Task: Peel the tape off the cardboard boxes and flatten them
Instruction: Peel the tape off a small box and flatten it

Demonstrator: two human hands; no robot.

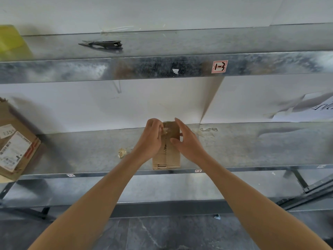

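A small brown cardboard box (168, 156) lies on the middle metal shelf (252, 147), its long side pointing away from me. My left hand (151, 139) is at the box's far left corner, its fingers curled and pinching a crumpled bit of clear tape (164, 130) on the top. My right hand (187, 139) rests against the box's right side with fingers nearly straight and the thumb lying on the top face. A strip of tape runs down the middle of the box.
A crumpled wad of tape (122, 152) lies on the shelf left of the box. A larger labelled cardboard box (16, 147) sits at the far left. On the upper shelf lie black scissors (103, 44) and a yellow object (10, 40). White paper (310, 109) is at the right.
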